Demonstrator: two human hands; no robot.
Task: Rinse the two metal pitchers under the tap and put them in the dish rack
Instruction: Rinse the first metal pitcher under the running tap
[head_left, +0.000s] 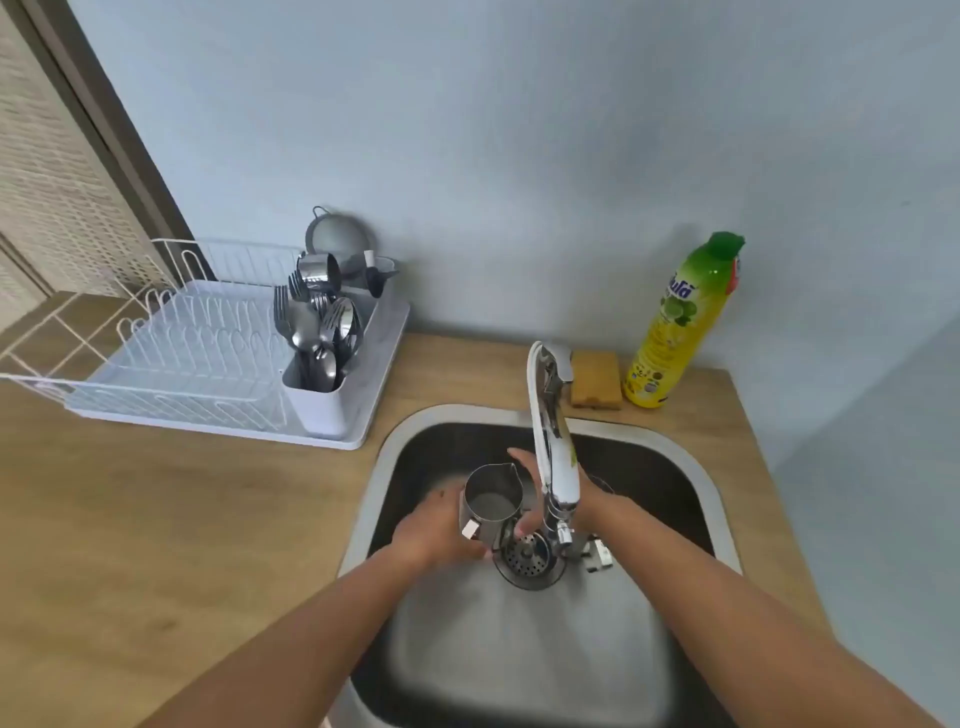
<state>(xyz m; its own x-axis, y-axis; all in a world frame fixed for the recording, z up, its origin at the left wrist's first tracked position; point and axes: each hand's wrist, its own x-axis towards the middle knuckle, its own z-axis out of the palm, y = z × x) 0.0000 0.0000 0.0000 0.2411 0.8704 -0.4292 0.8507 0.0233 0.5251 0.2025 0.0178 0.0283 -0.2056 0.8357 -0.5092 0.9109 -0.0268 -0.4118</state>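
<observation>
The metal pitcher, upright with its spout facing away, sits over the sink basin. The left hand grasps its side; the right hand cups its far side, partly hidden by the tap. The dish rack stands left.

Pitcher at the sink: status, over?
Left hand grip on pitcher, upright over sink. Right hand steadies it behind tap. Second pitcher mostly hidden. Dish rack reachable.

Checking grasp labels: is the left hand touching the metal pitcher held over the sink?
Touching. The head view shows the left hand wrapped against the side of the metal pitcher, no gap visible.
</observation>
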